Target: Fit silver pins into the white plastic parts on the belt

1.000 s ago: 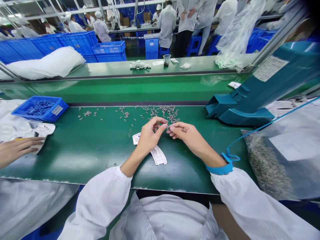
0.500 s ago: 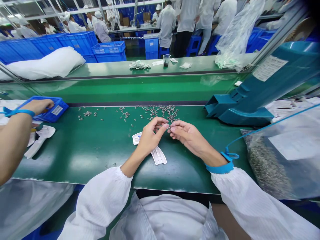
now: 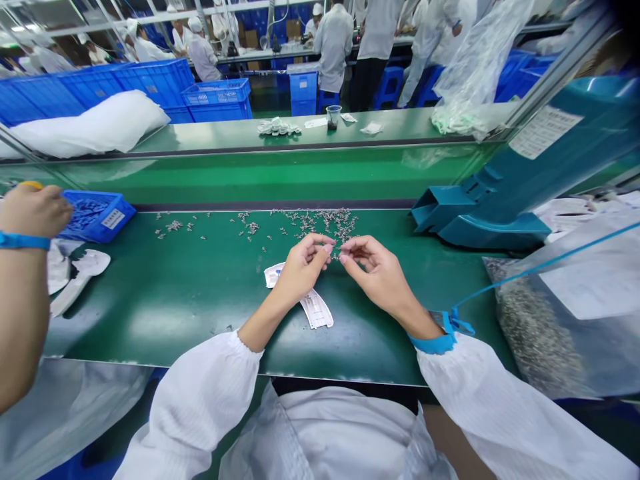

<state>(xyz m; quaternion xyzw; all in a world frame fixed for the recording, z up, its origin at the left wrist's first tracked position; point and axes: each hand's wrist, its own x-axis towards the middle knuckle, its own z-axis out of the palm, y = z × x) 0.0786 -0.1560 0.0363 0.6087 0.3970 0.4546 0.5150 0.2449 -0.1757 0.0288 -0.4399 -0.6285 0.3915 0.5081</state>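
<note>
Nearly touching, left hand (image 3: 301, 265), right hand (image 3: 379, 275), beside scattered small metal parts (image 3: 320, 223)

Your white sleeves (image 3: 195, 400) show fine striping, and a blue wrist strap (image 3: 434, 343) circles the right cuff at lower right. Beneath them runs a glossy green conveyor belt (image 3: 165, 320), speckled near the centre with silver metal parts (image 3: 320, 223). At the left of the frame sits a blue perforated crate (image 3: 97, 217); at upper right, a teal plastic chute (image 3: 480, 227).
</note>
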